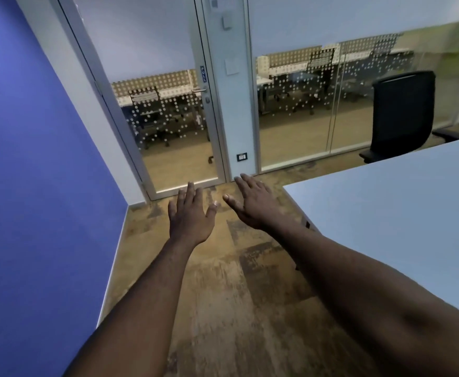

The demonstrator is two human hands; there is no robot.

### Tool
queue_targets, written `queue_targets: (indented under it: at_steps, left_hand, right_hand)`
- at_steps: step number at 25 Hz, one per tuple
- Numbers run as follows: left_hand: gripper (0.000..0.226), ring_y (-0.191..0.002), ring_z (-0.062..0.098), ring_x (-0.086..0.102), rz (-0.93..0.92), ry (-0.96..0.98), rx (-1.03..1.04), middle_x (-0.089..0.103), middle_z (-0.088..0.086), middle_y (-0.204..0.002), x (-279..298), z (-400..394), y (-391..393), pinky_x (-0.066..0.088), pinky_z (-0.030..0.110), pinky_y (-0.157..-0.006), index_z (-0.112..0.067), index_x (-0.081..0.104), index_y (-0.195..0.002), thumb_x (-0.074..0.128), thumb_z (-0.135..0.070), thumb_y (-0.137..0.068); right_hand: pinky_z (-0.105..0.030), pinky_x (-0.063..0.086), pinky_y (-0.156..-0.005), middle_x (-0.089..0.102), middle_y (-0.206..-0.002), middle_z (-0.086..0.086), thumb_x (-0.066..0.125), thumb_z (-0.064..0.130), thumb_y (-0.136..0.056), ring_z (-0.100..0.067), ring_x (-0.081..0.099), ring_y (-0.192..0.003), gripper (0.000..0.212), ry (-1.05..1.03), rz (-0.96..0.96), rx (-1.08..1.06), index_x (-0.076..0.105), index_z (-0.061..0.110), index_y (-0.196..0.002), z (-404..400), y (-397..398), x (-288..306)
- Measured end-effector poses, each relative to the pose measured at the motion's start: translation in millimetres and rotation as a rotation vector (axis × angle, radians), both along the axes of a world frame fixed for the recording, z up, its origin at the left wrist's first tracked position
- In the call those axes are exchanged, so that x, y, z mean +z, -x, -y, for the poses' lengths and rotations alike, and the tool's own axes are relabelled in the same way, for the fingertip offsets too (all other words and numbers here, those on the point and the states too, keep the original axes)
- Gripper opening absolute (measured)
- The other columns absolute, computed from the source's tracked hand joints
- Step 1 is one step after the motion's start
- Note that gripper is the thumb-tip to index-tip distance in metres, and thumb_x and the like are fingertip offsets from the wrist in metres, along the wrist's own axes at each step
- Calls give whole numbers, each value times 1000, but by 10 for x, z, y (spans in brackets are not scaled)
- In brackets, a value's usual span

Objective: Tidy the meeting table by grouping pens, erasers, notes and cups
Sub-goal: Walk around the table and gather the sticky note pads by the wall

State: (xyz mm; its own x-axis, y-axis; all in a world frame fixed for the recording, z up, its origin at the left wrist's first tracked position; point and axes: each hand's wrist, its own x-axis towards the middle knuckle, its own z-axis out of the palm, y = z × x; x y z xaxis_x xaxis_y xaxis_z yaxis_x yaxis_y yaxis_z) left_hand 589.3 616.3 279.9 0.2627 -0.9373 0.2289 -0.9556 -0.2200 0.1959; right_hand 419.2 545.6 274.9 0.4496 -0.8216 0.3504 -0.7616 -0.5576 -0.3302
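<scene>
Task items: 0 pens, 0 erasers, 0 notes, 0 cups in view; their location cannot be told. One tabletop (402,213), pale, smooth, matte, square-cornered, at 3 o'clock. Two hands, both stretched forward over the floor, palms down. Left hand (188,216) at centre: fingers straight, spread, released, holding nothing. Right hand (254,204) just beside it toward 2 o'clock: fingers straight, released, holding nothing. Floor (222,295): mottled brown, worn texture. One black office chair (402,112) at 2 o'clock. One glass door (168,118) with a dot pattern at 12 o'clock. One flat blue wall (32,172) at 9 o'clock.
</scene>
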Motion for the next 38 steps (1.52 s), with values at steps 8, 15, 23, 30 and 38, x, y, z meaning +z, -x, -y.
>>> queue_targets:
  at_steps: [8,15,23,30,38]
  left_hand:
    - [70,-150,20,-6,-28,-20,-42,-6,-3,-164,-289,1944,-713,-5,47,-118,-23,12,-155,19,-62,-97]
    - [71,-150,23,0,42,-3,-213,0,0,-164,-242,4051,-1203,-1,49,-118,-19,15,-155,19,-61,-97]
    - [74,-150,23,-3,26,-34,-388,-1,1,-164,-293,6211,-1011,-4,49,-118,-18,14,-155,18,-63,-96]
    - [72,-150,23,-3,79,-43,-504,-3,0,-164,-417,8411,-497,-4,48,-118,-19,14,-155,18,-62,-97]
    - [72,-150,23,2,81,-53,-625,4,2,-164,-573,10482,398,1,50,-118,-19,18,-154,19,-62,-96]
  right_hand:
    - [-45,16,-117,19,-160,-5,8,76,-86,-23,16,-147,87,-17,-28,-47,19,20,-152,1832,-667,-265]
    - [-42,16,-118,20,-160,-7,17,69,-91,-23,16,-147,80,-42,-12,-215,22,17,-151,3571,-1047,-303]
    - [-43,15,-116,22,-159,-7,16,72,-90,-25,17,-146,81,-66,20,-387,24,18,-150,5454,-883,-439]
    - [-44,11,-117,20,-160,-7,17,73,-90,-25,15,-147,82,-93,62,-498,22,18,-151,7491,-288,-610]
    - [-42,12,-117,22,-159,-6,23,69,-92,-24,17,-147,78,-102,43,-618,25,17,-150,9344,566,-550]
